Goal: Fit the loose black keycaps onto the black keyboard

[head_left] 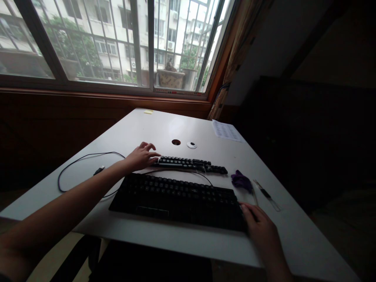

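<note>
A black keyboard (179, 203) lies along the near side of the white table, with a dark palm-rest area in front of its keys. My right hand (260, 221) grips its right end, thumb on top and fingers curled at the edge. Behind the keyboard, loose black keycaps (185, 161) stand in rows. My left hand (141, 156) reaches over to the left end of these rows, thumb and forefinger apart at the end keycap and the other fingers raised. Whether it touches that keycap I cannot tell. A thin black cable (85, 156) loops on the left, its USB plug (99, 170) beside my forearm.
Right of the keyboard lie a purple cloth-like bundle (241, 180) and a wire keycap puller (267, 194). Farther back are a cable hole (176, 142), its round white cover (192, 145), a printed sheet (226, 131) and a yellow note (148, 112). A barred window (117, 47) is beyond.
</note>
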### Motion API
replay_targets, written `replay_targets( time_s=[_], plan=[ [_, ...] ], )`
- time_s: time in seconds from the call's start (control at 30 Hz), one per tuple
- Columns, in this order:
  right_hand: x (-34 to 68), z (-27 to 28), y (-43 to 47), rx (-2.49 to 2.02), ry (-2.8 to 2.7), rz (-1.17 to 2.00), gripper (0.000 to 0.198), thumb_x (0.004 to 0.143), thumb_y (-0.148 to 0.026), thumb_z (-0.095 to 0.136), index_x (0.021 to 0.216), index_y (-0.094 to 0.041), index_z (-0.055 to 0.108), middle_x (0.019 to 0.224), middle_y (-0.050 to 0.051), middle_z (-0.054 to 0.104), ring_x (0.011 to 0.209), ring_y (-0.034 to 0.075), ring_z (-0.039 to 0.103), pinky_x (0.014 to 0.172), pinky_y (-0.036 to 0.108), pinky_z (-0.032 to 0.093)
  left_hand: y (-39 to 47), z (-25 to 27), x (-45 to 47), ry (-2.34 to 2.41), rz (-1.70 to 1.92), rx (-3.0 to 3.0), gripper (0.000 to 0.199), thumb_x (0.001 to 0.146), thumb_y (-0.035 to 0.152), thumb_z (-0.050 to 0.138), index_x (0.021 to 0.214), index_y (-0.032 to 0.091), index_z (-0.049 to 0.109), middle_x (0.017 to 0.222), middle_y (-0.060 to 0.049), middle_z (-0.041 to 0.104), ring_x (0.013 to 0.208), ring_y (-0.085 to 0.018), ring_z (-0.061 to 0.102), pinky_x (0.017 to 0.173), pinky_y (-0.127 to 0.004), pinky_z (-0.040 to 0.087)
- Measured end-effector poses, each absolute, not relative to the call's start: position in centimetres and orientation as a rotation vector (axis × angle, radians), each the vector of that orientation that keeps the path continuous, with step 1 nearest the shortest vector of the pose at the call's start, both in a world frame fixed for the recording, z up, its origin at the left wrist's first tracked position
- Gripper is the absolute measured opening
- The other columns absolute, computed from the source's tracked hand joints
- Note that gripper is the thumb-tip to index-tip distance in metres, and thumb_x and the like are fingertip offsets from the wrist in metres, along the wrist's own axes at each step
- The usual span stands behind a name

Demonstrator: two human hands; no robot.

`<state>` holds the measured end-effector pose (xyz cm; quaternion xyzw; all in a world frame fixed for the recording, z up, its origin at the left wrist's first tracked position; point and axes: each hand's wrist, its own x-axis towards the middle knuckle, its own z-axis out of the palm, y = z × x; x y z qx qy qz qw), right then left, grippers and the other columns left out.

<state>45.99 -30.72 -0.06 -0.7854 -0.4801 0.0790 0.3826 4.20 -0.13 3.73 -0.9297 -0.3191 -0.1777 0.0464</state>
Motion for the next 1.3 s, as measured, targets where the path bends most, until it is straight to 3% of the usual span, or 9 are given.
replay_targets(
  time_s=[0.33, 1.0, 1.3],
  plan=[
    [45.9, -0.3, -30.8, -1.994, -1.220, 0.193, 0.044, 0.090, -0.058, 0.055, 0.101, -0.022, 0.078, 0.111, 0.010, 0.077, 0.105, 0.028, 0.070, 0.096, 0.039, 0.052, 0.3, 3.2, 5.2, -0.943, -0.476, -2.825, 0.031, 0.104, 0.042, 0.054, 0.123, 0.034, 0.077, 0.131, -0.010, 0.060, 0.119, -0.031, 0.045, 0.101, -0.044, 0.042],
    [46.0, -0.2, -30.8, -1.996, -1.218, 0.202, 0.043, 0.091, -0.058, 0.054, 0.102, -0.024, 0.077, 0.113, 0.009, 0.077, 0.107, 0.029, 0.070, 0.097, 0.040, 0.052, 2.0, 3.6, 4.9, -1.008, -0.533, -2.793, 0.027, 0.101, 0.034, 0.059, 0.118, 0.032, 0.079, 0.130, -0.010, 0.060, 0.116, -0.031, 0.048, 0.098, -0.045, 0.044],
    [46.3, -0.7, -30.8, -1.991, -1.226, 0.193, 0.042, 0.090, -0.058, 0.056, 0.100, -0.023, 0.077, 0.111, 0.011, 0.077, 0.105, 0.030, 0.070, 0.099, 0.042, 0.052, 3.4, 3.7, 6.2, -1.052, -0.501, -2.873, 0.019, 0.094, 0.037, 0.067, 0.102, 0.027, 0.082, 0.109, -0.010, 0.069, 0.102, -0.027, 0.055, 0.086, -0.037, 0.046]
  ],
)
